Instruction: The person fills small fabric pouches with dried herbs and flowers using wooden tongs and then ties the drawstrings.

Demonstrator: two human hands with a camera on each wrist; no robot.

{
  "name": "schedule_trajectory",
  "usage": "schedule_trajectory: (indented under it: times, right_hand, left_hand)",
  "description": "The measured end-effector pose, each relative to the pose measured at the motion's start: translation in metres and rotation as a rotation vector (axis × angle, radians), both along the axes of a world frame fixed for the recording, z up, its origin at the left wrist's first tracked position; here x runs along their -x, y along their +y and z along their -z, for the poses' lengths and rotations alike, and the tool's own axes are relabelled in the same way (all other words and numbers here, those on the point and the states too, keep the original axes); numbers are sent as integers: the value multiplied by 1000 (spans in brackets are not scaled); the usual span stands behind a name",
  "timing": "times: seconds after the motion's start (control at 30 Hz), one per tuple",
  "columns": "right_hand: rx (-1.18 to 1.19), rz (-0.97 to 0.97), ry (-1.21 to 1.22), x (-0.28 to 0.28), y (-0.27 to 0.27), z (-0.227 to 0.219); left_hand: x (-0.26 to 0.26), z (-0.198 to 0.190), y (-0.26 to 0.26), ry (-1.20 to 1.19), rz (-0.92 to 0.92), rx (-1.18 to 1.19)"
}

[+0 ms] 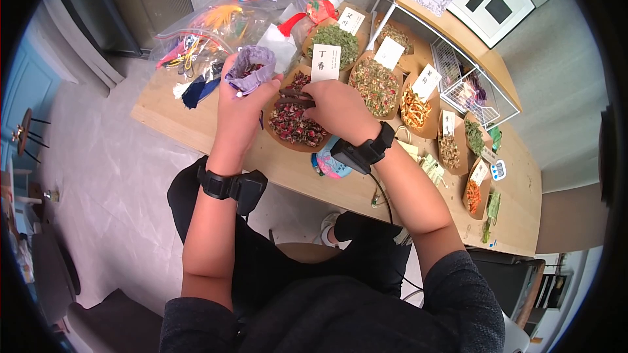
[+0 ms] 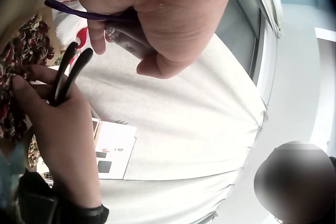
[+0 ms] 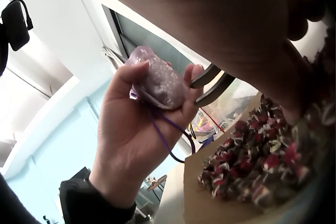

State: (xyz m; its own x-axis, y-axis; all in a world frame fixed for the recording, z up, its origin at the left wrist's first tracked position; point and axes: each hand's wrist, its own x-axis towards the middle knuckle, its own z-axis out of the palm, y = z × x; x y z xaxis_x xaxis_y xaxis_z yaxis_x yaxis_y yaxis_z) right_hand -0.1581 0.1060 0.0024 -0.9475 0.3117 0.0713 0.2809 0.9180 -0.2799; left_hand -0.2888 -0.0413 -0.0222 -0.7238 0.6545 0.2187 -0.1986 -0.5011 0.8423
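Observation:
My left hand [image 1: 237, 114] grips a small purple pouch [image 1: 239, 78], its mouth open upward with dark red bits inside. In the right wrist view the pouch [image 3: 160, 85] is pale purple with light spots, and a purple cord [image 3: 167, 142] hangs from it. My right hand [image 1: 340, 112] holds dark tongs [image 1: 296, 100] whose two tips stick out toward the pouch. In the left wrist view the tongs [image 2: 65, 77] lie across the hand while its fingertips reach down to dried rosebuds [image 2: 10, 98]. These buds [image 3: 262, 153] fill a brown paper tray [image 3: 197, 182].
More paper trays of dried herbs, with green leaves [image 1: 337, 46], mixed flowers [image 1: 376, 88] and orange strips [image 1: 415, 110], stand right and behind, bearing label cards [image 1: 326, 62]. A clear bag of tassels [image 1: 216, 19] lies back left. A white wire rack [image 1: 471, 85] stands at the right.

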Motion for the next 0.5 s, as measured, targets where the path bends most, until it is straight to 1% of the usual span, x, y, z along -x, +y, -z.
schedule_trajectory:
  times: [0.03, 0.1, 0.13, 0.2, 0.23, 0.33, 0.37, 0.47, 0.5]
  right_hand:
    - [28, 14, 25, 0, 2, -3]
    - [85, 41, 73, 1, 8, -12]
    - [145, 59, 110, 1, 11, -20]
    - [266, 94, 184, 0, 15, -38]
    - [344, 95, 290, -1, 18, -40]
    - [558, 68, 479, -7, 3, -60]
    - [548, 78, 413, -9, -8, -71]
    - [464, -44, 478, -10, -21, -65]
    - [482, -28, 429, -11, -22, -68]
  left_hand:
    - [0, 0, 0, 28, -7, 19]
    - [1, 4, 1, 194, -53, 116]
    - [2, 6, 2, 277, -77, 165]
    - [1, 7, 2, 362, -83, 221]
    - [0, 8, 4, 406, -85, 247]
    - [-5, 20, 8, 619, -149, 339]
    - [-7, 22, 10, 626, -142, 327]
    - [-11, 23, 12, 637, -110, 312]
    - [-10, 22, 12, 631, -96, 317]
